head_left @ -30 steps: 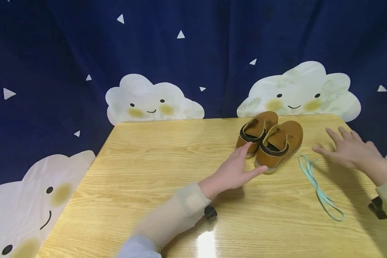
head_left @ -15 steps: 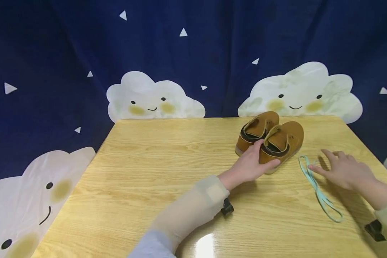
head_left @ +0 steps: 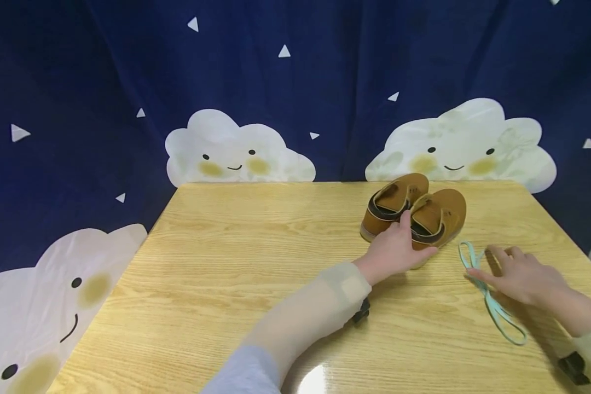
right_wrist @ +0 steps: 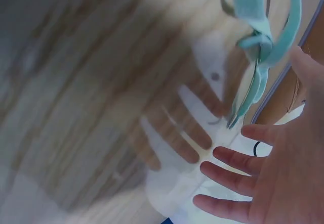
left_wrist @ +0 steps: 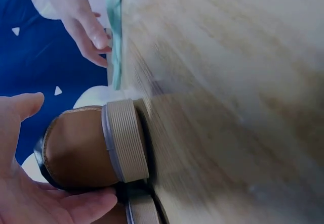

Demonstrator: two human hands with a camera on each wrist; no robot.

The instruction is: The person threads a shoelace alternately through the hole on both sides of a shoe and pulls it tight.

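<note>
A pair of brown shoes stands side by side at the back right, heels toward me. My left hand [head_left: 391,253] is at the heel of the nearer right shoe [head_left: 452,213]. In the left wrist view its fingers reach between the two heels, and the thumb stands apart from the shoe's heel [left_wrist: 78,150]. The left shoe [head_left: 374,223] lies just beyond that hand. My right hand [head_left: 528,280] hovers over a mint-green shoelace [head_left: 494,309], knotted into a looped bundle. Its fingers are spread in the right wrist view, with the thumb near the knot [right_wrist: 260,44]; touching cannot be made out.
The wooden table [head_left: 226,262] carries the shoes near its far edge. Behind it hangs a dark blue curtain [head_left: 246,71] with white clouds and small triangles. A black wrist device [head_left: 573,368] sits under the right sleeve.
My left hand has moved right and forward, up to the nearer shoe's heel. The right hand has come down and left over the shoelace. Shoes and lace stay in place.
</note>
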